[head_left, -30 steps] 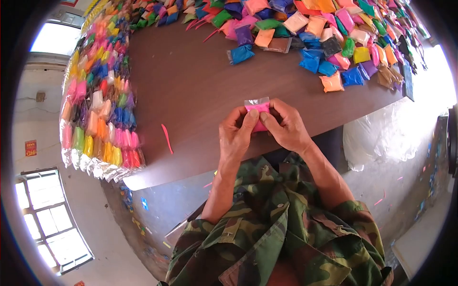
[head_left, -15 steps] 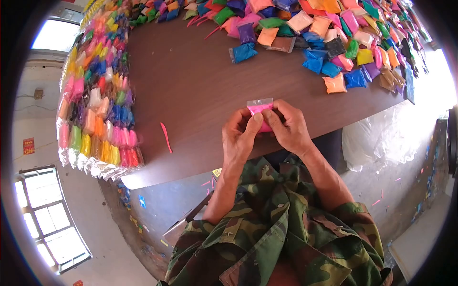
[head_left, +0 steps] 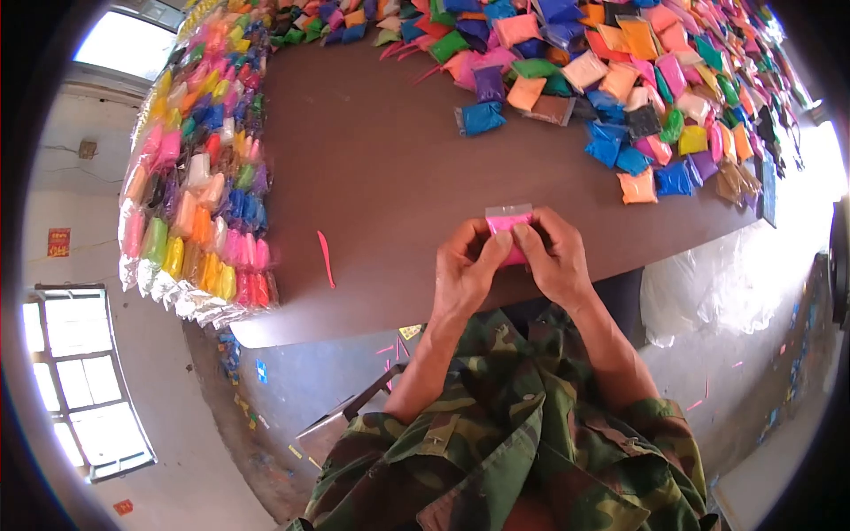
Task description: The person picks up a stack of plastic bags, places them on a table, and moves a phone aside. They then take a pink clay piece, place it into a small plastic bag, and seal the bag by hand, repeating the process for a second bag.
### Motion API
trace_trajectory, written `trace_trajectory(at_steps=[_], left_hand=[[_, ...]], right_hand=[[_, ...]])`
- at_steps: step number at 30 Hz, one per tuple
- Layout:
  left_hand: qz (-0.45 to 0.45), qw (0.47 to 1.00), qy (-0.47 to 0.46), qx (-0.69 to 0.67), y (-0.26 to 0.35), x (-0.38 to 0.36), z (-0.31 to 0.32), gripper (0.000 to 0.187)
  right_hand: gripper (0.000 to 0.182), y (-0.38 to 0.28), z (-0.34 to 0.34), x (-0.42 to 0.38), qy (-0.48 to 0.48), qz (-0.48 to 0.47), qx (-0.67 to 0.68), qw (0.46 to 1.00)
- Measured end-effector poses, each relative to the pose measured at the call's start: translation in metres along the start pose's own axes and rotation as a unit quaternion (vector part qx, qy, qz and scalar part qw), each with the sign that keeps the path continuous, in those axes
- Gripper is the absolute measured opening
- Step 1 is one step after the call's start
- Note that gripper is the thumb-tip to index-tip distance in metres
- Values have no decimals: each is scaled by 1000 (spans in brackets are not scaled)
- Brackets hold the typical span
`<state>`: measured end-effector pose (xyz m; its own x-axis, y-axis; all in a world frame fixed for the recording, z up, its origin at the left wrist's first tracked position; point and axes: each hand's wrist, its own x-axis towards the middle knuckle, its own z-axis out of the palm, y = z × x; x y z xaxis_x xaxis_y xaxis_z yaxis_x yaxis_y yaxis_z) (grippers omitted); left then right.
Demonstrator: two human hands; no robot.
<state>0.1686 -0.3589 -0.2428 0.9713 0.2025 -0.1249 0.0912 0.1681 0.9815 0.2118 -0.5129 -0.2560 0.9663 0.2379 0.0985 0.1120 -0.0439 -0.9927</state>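
A small clear plastic packet with bright pink filling (head_left: 508, 223) is pinched between both hands above the table's near edge. My left hand (head_left: 467, 263) grips its left side with thumb and bent fingers. On the other side my right hand (head_left: 556, 257) does the same, the two thumbs close together on the packet's face. The packet's clear top strip sticks up above the fingers, while its lower part is partly covered by the thumbs. A thin pink plastic stick (head_left: 327, 259) lies on the brown table (head_left: 381, 177), left of my hands.
Stacked rows of colourful packets (head_left: 204, 212) line the table's left side. A heap of loose coloured packets (head_left: 620, 80) covers the far right, with a blue packet (head_left: 481, 119) at its near edge. A clear plastic bag (head_left: 699, 292) hangs below the right edge.
The camera view has shifted, so the table and hands appear slightly lower and to the right. Both hands keep their pinch on the pink packet.
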Motion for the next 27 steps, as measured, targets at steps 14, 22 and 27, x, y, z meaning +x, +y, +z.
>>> trace_trajectory(at_steps=[14, 22, 27], left_hand=[[80, 991, 0, 106, -17, 8, -7, 19], [-4, 998, -55, 25, -11, -3, -3, 29], [12, 995, -19, 99, -22, 5, -7, 26]], right_hand=[[16, -7, 3, 4, -21, 23, 66, 997], [17, 8, -4, 1, 15, -61, -58, 996], [19, 1, -1, 1, -8, 2, -8, 1000]])
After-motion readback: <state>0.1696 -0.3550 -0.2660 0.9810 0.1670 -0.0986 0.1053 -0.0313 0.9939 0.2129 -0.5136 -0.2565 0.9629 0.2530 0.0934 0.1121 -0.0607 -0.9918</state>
